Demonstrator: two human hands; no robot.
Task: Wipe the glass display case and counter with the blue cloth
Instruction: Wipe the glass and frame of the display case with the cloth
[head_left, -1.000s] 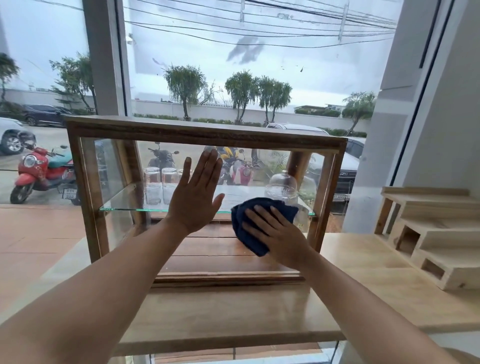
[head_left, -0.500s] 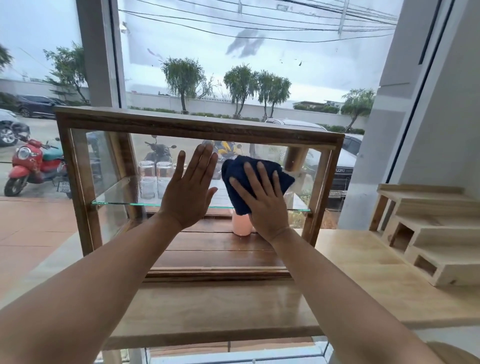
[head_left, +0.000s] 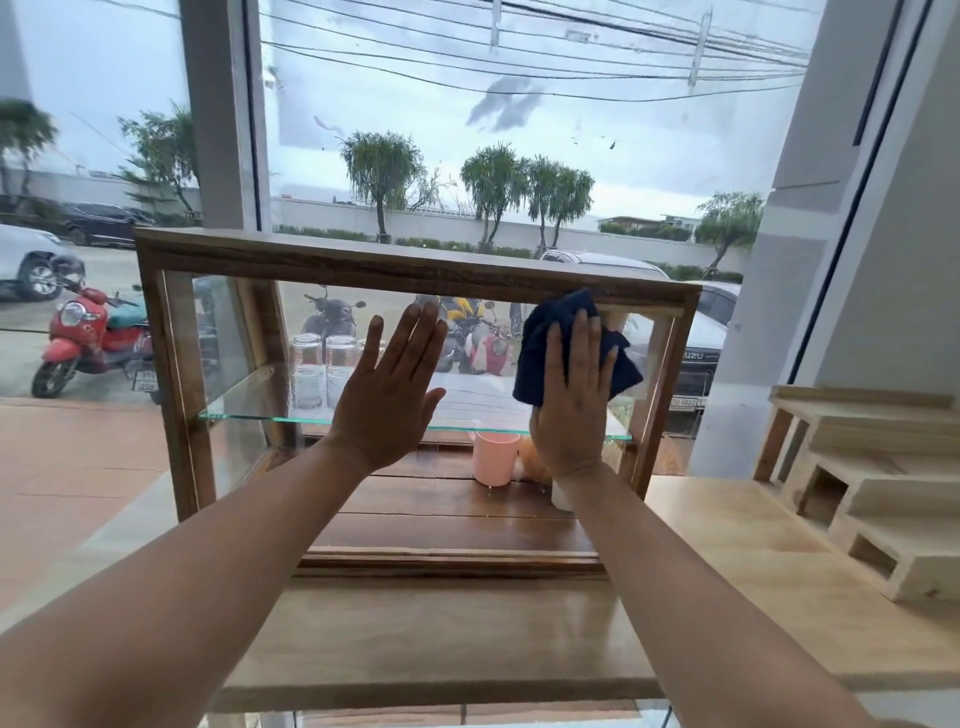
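A wood-framed glass display case (head_left: 363, 265) stands on the pale wooden counter (head_left: 727, 525) in front of a big window. My right hand (head_left: 571, 395) presses the dark blue cloth (head_left: 540, 332) flat against the front glass, at its upper right just under the top frame. My left hand (head_left: 389, 395) lies flat on the same glass near the middle, fingers spread, holding nothing. Inside, clear glasses (head_left: 322, 364) stand on a glass shelf (head_left: 249, 415), and a pink cup (head_left: 494, 457) sits on the wooden floor below.
A stepped pale wooden stand (head_left: 872, 488) sits on the counter at the right. A white wall and window frame rise behind it. Scooters and cars stand outside past the window.
My right hand has swept the blue cloth from the lower right of the front glass up to the upper right. My left hand has stayed flat on the glass.
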